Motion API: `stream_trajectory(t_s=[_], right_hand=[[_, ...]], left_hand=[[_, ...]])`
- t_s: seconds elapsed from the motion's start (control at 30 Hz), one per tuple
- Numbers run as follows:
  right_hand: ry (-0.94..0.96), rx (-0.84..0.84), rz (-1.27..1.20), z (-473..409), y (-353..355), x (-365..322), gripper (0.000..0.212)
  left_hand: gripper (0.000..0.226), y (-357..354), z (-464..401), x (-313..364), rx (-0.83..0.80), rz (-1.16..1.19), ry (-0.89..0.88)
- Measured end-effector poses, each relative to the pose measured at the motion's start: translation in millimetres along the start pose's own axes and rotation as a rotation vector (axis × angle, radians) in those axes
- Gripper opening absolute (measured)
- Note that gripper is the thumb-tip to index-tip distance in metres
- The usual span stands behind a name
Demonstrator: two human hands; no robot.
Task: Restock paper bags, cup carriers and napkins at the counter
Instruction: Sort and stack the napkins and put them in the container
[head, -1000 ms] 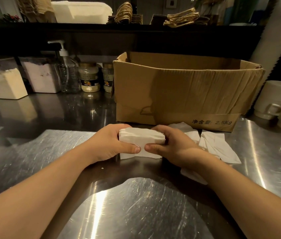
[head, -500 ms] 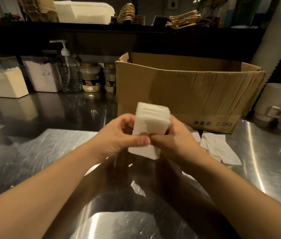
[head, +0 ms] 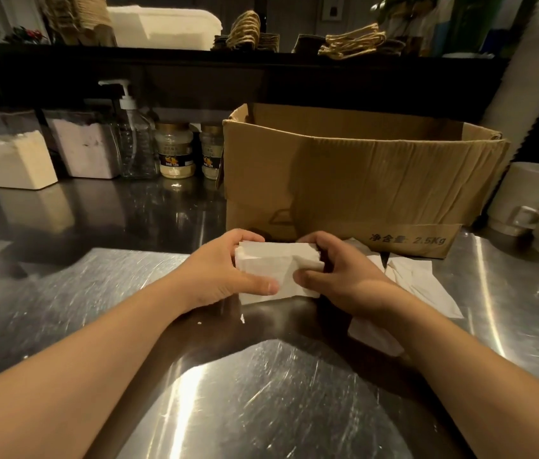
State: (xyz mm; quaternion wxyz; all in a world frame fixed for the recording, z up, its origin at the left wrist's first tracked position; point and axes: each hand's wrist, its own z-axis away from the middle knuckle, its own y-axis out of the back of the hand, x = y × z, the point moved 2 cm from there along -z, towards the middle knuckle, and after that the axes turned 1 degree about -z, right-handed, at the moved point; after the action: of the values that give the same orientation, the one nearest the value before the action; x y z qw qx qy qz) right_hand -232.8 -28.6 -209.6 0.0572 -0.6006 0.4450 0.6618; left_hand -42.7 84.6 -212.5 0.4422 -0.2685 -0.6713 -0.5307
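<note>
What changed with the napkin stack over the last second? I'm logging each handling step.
The white stack of paper napkins, stood on end half a second ago, is laid flat again, low over the steel counter. The left hand and right hand keep gripping its ends. The brown cardboard box and loose napkins stayed put.

Cardboard box (head: 361,180) sits on the surface (head: 96,293). Napkin stack (head: 278,273) just before it; loose napkins (head: 417,279) before its right end. Jars (head: 175,150), pump bottle (head: 132,140) to its left; mugs (head: 533,200) to its right.
</note>
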Motion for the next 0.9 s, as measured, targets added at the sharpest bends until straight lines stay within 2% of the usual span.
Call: stream_trajectory(t_s=[0.07, 0.1, 0.2, 0.3, 0.33, 0.47, 0.6, 0.73, 0.9], right_hand=[[0.008, -0.021, -0.057, 2.7, 1.4, -2.3, 0.037], [0.016, -0.036, -0.064, 4.5, 1.6, -3.2, 0.040], [0.030, -0.071, -0.005, 10.6, -2.9, -8.7, 0.060], [0.031, -0.042, 0.004, 11.4, -7.5, -12.4, 0.084], [0.044, -0.037, 0.009, 10.9, -7.2, -12.7, 0.084], [0.045, -0.061, 0.050, 8.3, 2.3, -9.2, 0.049], [0.117, -0.001, 0.111, 8.4, 6.2, -10.0, 0.036], [0.063, -0.003, 0.236, 3.7, 7.1, -7.0, 0.028], [0.041, -0.056, 0.286, 1.1, 7.6, -4.1, 0.031]], left_hand=[[0.078, -0.7, 0.2, 1.3, -0.045, -0.021, 0.002], [0.072, -0.6, 0.7, 1.9, -0.071, -0.029, -0.009], [0.050, -3.6, 4.9, 5.3, -0.165, -0.046, -0.054], [0.048, -5.6, 5.5, 4.8, -0.154, -0.051, -0.090], [0.047, -4.9, 5.8, 4.5, -0.142, -0.044, -0.090], [0.043, -4.4, 7.0, 3.4, -0.157, 0.022, -0.109], [0.042, -5.9, 5.8, 4.3, -0.110, 0.028, -0.138], [0.039, -4.6, 2.7, 1.9, -0.092, -0.028, -0.103], [0.039, -3.8, 2.5, 1.4, -0.089, -0.010, -0.088]])
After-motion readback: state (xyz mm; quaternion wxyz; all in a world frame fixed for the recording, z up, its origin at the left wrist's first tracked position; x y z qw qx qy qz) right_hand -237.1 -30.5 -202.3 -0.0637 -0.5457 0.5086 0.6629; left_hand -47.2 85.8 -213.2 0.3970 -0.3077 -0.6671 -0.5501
